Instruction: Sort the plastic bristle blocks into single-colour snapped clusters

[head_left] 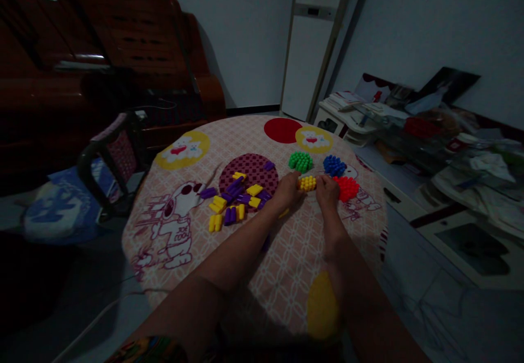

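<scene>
A bumpy cluster of yellow plastic pieces (307, 183) lies between my two hands on the round table. My left hand (289, 188) grips its left side with curled fingers. At its right side, my right hand (327, 190) is closed against it too. Just behind stands a similar green cluster (301, 161), with a blue cluster (334, 165) to its right. A red cluster (347, 188) sits right beside my right hand. Left of my left hand, loose yellow pieces (218, 204) and purple pieces (234, 187) are scattered in a heap. My fingertips are small and dim.
The table has a patterned cloth (282, 275). A dark chair (118, 161) stands at the left, before a wooden sofa (135, 41). To the right, a low cabinet (442, 232) carries papers and bags. A white cable (102, 314) hangs near the table's lower left.
</scene>
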Demonstrator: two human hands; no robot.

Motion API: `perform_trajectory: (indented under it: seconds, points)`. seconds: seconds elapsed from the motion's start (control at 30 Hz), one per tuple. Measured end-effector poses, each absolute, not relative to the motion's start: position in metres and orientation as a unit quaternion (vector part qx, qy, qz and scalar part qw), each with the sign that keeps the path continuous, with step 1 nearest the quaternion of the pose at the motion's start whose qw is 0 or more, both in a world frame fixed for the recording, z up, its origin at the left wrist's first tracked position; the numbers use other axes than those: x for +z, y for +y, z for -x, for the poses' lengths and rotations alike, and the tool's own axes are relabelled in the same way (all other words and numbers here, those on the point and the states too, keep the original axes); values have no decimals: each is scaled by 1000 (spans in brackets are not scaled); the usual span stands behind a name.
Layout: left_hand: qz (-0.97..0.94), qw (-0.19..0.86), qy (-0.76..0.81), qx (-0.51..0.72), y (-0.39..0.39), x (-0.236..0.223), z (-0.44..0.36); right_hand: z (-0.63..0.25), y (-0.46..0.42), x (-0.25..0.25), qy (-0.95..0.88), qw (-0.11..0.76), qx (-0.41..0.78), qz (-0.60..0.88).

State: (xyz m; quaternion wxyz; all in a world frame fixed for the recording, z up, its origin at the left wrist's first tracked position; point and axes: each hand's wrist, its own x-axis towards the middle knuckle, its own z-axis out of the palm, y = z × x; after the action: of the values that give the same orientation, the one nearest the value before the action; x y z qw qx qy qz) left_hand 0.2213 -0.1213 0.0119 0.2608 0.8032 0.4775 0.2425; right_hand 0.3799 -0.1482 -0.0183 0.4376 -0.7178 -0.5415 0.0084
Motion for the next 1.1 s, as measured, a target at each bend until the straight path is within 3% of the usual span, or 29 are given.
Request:
perform_trajectory:
  seconds: [0.37, 0.53, 0.73, 0.9, 1.1]
  points:
    - [-835, 191, 459, 236, -117, 32, -193, -380, -148, -17, -530, 455, 32, 715]
    - [-831, 125, 538, 63, -100, 58, -134, -379, -148, -17, -529, 449, 33, 719]
    - [-833, 167, 522, -76, -92, 66, -98, -379, -148, -16, -525, 445, 30, 725]
    - [-826, 149, 540, -64, -93, 72, -94, -378, -149, -14, -529, 440, 31, 725]
    - [-816, 121, 556, 101, -88, 69, -116, -378, -149, -15, -528, 441, 34, 725]
